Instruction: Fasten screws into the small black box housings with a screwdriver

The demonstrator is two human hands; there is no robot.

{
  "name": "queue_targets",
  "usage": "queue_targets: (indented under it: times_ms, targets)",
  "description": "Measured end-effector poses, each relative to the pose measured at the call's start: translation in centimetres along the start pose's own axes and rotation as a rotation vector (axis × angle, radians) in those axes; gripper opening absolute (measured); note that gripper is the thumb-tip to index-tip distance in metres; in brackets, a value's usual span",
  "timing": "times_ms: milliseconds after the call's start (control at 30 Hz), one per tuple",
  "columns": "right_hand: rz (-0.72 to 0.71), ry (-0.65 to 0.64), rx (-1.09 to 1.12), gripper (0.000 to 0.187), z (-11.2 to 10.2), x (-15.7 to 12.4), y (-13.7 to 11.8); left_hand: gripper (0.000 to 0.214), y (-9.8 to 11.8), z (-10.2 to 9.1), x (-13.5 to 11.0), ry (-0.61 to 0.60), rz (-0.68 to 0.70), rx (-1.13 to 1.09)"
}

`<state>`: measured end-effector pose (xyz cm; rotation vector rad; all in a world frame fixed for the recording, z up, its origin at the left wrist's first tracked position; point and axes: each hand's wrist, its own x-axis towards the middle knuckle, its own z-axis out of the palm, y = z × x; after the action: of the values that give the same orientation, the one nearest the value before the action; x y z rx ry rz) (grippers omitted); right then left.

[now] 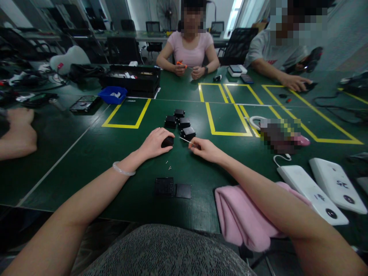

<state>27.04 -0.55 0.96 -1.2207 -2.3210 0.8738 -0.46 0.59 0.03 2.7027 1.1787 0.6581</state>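
Black box [168,142] gripped by our left hand [156,142]; our right hand [206,149] pinches thin tool [186,141]; more boxes [184,123] just beyond fingertips [170,134].

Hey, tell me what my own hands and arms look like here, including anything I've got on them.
Your left hand and right hand are both ungloved, and no sleeve shows on either arm. A smooth, rounded, pale translucent bangle circles the left wrist; the right wrist looks unadorned. Fingers are too small in view to rule out rings.
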Motion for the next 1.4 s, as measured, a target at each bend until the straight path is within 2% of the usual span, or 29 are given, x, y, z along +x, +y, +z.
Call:
queue_targets:
  times_ms: [233,467,567,700,1400]
  targets:
    - [0.052,-0.058,0.099,0.006,0.9,1.5,-1.1,0.031,-0.1,0.1,0.1,-0.007,-0.003,-0.007]
    - [0.157,0.079,0.137,0.011,3.1,4.2,-2.8,0.031,0.0,0.1,0.1,-0.01,0.013,-0.001]
    - [0.168,0.077,0.144,0.011,3.6,4.8,-3.3,0.029,0.0,0.2,0.1,-0.002,0.02,0.002]
    - [0.176,0.051,0.116,0.01,3.8,5.1,-3.6,0.028,-0.1,0.3,0.1,0.018,0.033,-0.004]
    - [0.234,0.084,0.049,0.007,4.3,5.1,-4.1,0.028,-0.1,0.3,0.1,0.016,-0.007,-0.01]
